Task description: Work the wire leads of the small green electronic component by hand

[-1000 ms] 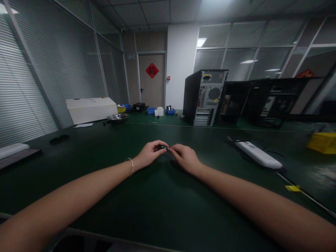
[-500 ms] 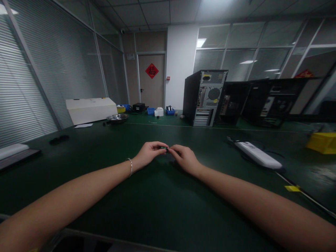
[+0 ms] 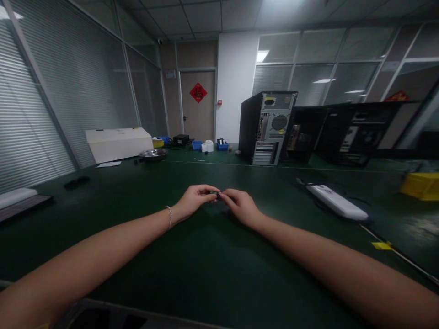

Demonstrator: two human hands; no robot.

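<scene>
A small dark piece with green on it [image 3: 215, 194] sits between my hands, low over the dark green table [image 3: 212, 265]. It looks like a little circuit board, but most of it is hidden by fingers. My left hand [image 3: 195, 200], with a silver bracelet at the wrist, pinches it between thumb and forefinger. From the other side, the thumb and forefinger of my right hand [image 3: 243, 206] are pressed together at its right end. Whether a second part lies between those right fingertips is too small to make out.
At the right lies a white power strip [image 3: 338, 202] with its cable, near a yellow bin [image 3: 421, 186]. Black computer towers [image 3: 269, 128] stand at the back right. Toward the back left are a metal bowl [image 3: 153, 155] and a white box [image 3: 119, 145].
</scene>
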